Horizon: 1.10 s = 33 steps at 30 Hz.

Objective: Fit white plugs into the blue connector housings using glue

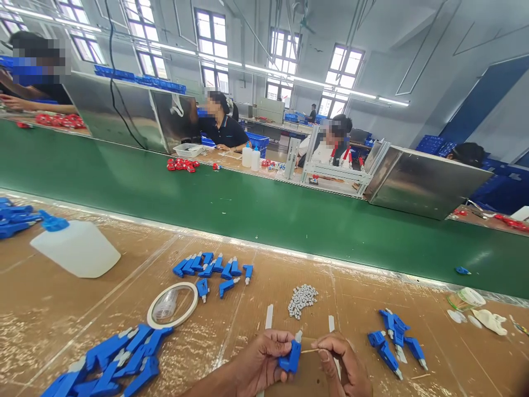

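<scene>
My left hand (266,358) is closed around a blue plastic part (291,357) with a pale grey tip pointing up. Between the thumb and fingers of my right hand (341,361) is a thin wooden stick (309,350), its end at the side of the blue part. Just beyond my hands lies a heap of small grey pieces (302,300). Similar blue parts with pale tips are grouped at the far left of my hands (215,266), in a nearer left pile (119,358), and in a small right-hand cluster (397,339).
A white bottle with a blue cap (76,248) and a ring of tape (194,309) are on the left. A clear tub (467,299) and a crumpled white cloth (490,321) lie at right. Across the green belt (248,204), several people sit by red parts (182,165) and metal panels (430,179).
</scene>
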Each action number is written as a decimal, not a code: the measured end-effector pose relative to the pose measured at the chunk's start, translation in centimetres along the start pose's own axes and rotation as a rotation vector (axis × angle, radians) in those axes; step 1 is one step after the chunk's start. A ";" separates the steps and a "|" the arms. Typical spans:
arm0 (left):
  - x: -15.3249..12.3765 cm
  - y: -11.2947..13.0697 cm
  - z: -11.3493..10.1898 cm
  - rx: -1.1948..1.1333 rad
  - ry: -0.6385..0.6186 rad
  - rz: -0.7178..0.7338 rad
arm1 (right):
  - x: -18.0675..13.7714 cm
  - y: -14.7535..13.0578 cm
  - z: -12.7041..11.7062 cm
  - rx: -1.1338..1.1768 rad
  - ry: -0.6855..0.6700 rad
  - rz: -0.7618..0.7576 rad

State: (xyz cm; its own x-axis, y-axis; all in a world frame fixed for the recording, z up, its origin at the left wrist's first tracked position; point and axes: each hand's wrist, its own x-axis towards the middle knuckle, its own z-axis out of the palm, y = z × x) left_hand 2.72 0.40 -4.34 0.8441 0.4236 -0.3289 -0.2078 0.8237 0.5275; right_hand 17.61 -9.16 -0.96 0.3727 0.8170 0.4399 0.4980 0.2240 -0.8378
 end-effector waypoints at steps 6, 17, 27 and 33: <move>-0.1 -0.2 0.1 0.001 -0.005 0.003 | 0.2 0.4 0.4 -0.020 -0.067 -0.085; -0.1 -0.4 0.0 0.007 0.005 0.017 | 0.3 0.3 0.8 -0.075 -0.079 -0.161; -0.3 -0.2 0.3 0.026 0.000 0.019 | 0.2 0.1 0.7 -0.113 -0.076 -0.148; -0.3 -0.1 0.4 0.021 0.006 0.015 | 0.3 -0.1 0.7 -0.028 -0.066 -0.088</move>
State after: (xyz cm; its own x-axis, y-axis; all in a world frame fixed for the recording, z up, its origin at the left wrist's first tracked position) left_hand 2.66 0.08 -3.98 0.8381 0.4380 -0.3253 -0.2102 0.8094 0.5483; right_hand 17.08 -8.59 -0.97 0.2748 0.8285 0.4880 0.5482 0.2820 -0.7874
